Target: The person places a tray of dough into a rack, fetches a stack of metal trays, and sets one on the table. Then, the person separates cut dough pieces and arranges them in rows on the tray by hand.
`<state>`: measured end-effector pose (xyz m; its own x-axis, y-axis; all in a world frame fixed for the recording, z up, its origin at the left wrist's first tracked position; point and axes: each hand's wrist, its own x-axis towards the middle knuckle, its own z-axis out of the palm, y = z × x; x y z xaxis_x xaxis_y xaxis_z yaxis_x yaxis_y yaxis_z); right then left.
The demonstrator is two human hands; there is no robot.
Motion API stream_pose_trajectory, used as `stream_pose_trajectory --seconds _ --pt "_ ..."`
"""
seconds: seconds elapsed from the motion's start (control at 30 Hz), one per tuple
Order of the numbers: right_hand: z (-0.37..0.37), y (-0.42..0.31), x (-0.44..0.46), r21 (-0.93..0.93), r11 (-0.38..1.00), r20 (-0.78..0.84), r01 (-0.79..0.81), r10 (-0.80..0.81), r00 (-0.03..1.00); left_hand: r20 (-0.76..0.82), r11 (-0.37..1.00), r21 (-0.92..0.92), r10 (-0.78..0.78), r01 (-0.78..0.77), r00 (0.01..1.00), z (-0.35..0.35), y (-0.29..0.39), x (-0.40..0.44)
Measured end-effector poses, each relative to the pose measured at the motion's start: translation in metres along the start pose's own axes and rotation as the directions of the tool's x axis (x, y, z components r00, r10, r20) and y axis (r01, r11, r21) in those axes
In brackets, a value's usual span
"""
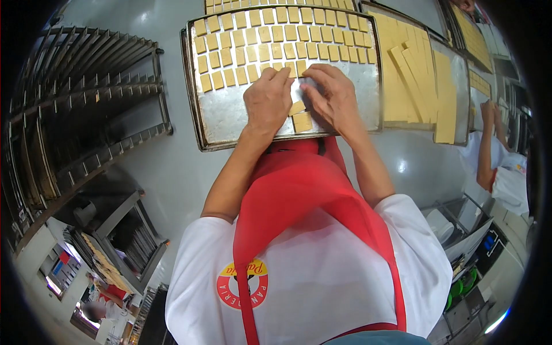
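A metal baking tray (224, 118) lies in front of me with rows of small yellow dough rectangles (264, 53) across its far part. My left hand (268, 99) is at the near end of the last row, thumb and forefinger closed on a dough rectangle (291, 70). Beside it, my right hand (332, 95) has its thumb and forefinger apart, the fingertips against another dough rectangle (301, 67). Between my wrists, a few loose dough pieces (302, 122) lie close together near the tray's front edge, one of them tilted.
To the right, another tray (394, 125) holds yellow dough sheets (402, 63) and long strips (444, 98). A slatted metal rack (86, 75) stands at the left. A co-worker's arms (489, 138) reach in at the far right; another person (106, 299) is at the lower left.
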<state>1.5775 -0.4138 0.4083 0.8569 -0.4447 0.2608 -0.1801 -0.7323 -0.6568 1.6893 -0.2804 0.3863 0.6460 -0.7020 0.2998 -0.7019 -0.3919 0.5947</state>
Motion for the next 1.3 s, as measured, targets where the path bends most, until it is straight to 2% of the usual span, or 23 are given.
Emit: stream_pose_trajectory --seconds 0.07,0.13,0.17,0.2,0.27,0.33,0.37,0.4,0.43,0.47,0.53,0.6,0.67,0.7,0.83,0.9,1.03,1.1,1.13,1.2,1.23,1.27,1.3 --pt "-0.008 -0.014 -0.007 0.067 0.996 0.068 -0.053 0.049 0.997 -0.044 0.998 -0.042 -0.057 0.055 0.997 -0.007 -0.006 -0.002" --pt "-0.006 -0.029 -0.012 0.019 0.998 0.209 0.054 -0.057 0.976 -0.062 0.995 -0.051 -0.085 0.081 0.994 -0.017 -0.011 -0.005" --pt "-0.006 -0.039 -0.012 -0.033 0.998 0.32 0.057 -0.043 0.946 -0.046 0.99 -0.049 -0.133 0.131 0.99 -0.023 -0.012 -0.005" --pt "0.002 -0.04 -0.014 -0.033 0.998 0.32 0.057 -0.044 0.946 -0.03 0.983 -0.045 -0.182 0.181 0.983 -0.028 -0.014 -0.006" --pt "0.02 -0.036 -0.019 -0.147 0.989 0.417 0.003 0.059 0.907 -0.063 0.984 -0.066 -0.172 0.168 0.983 -0.033 -0.017 -0.007" --pt "0.025 -0.028 -0.018 -0.179 0.983 0.373 0.048 0.023 0.927 -0.048 0.974 -0.117 -0.202 0.196 0.978 -0.038 -0.018 -0.009" --pt "0.025 -0.024 -0.016 0.068 0.993 0.227 -0.099 0.081 0.97 -0.05 0.974 -0.116 -0.204 0.197 0.978 -0.04 -0.015 -0.01" --pt "0.025 -0.017 -0.015 0.327 0.924 0.096 -0.199 0.177 0.979 0.018 0.933 -0.227 -0.282 0.279 0.959 -0.042 -0.011 -0.011" --pt "0.025 -0.006 -0.015 0.403 0.877 0.06 -0.262 0.261 0.964 0.094 0.872 -0.329 -0.35 0.361 0.932 -0.043 -0.007 -0.01" --pt "0.022 0.003 -0.014 0.458 0.845 0.041 -0.278 0.292 0.955 0.094 0.872 -0.33 -0.352 0.363 0.931 -0.043 -0.003 -0.009" --pt "0.008 0.009 -0.014 0.613 0.691 0.127 -0.384 0.393 0.911 0.321 0.747 -0.434 -0.394 0.503 0.861 -0.04 0.006 -0.005" --pt "-0.004 0.012 -0.015 0.633 0.689 0.109 -0.352 0.371 0.922 0.356 0.708 -0.486 -0.376 0.513 0.856 -0.025 0.007 -0.004" --pt "-0.01 0.015 -0.019 0.654 0.686 0.089 -0.32 0.351 0.932 0.463 0.562 -0.637 -0.268 0.528 0.845 -0.019 0.015 0.002" --pt "-0.011 0.017 -0.022 0.694 0.663 0.081 -0.281 0.316 0.945 0.463 0.519 -0.669 -0.269 0.532 0.845 -0.015 0.022 0.004" --pt "-0.011 0.029 -0.032 0.766 0.624 0.012 -0.157 0.23 0.973 0.578 0.433 -0.641 -0.271 0.634 0.77 -0.014 0.036 0.015" --pt "-0.016 0.034 -0.034 0.751 0.635 0.033 -0.181 0.238 0.971 0.643 0.309 -0.648 -0.267 0.696 0.718 -0.006 0.032 0.016" --pt "-0.025 0.035 -0.032 0.716 0.663 0.068 -0.22 0.247 0.967 0.609 0.374 -0.661 -0.238 0.651 0.756 -0.006 0.039 0.02" --pt "-0.026 0.037 -0.03 0.704 0.676 0.056 -0.219 0.254 0.966 0.577 0.563 -0.566 -0.251 0.602 0.777 -0.007 0.041 0.022" --pt "-0.026 0.037 -0.029 0.692 0.688 0.045 -0.217 0.259 0.965 0.579 0.564 -0.564 -0.253 0.604 0.775 -0.008 0.043 0.023" --pt "-0.026 0.034 -0.025 0.721 0.653 0.03 -0.232 0.305 0.952 0.445 0.785 -0.409 -0.273 0.465 0.853 -0.008 0.048 0.026" --pt "-0.026 0.034 -0.024 0.748 0.617 0.017 -0.245 0.351 0.936 0.447 0.785 -0.408 -0.274 0.466 0.852 -0.004 0.049 0.025" --pt "-0.028 0.034 -0.023 0.748 0.616 0.018 -0.246 0.352 0.936 0.247 0.892 -0.364 -0.185 0.268 0.951 0.0 0.05 0.023" --pt "-0.03 0.035 -0.021 0.601 0.755 -0.026 -0.262 0.346 0.938 0.048 0.96 -0.27 -0.059 0.07 0.997 0.006 0.049 0.02"
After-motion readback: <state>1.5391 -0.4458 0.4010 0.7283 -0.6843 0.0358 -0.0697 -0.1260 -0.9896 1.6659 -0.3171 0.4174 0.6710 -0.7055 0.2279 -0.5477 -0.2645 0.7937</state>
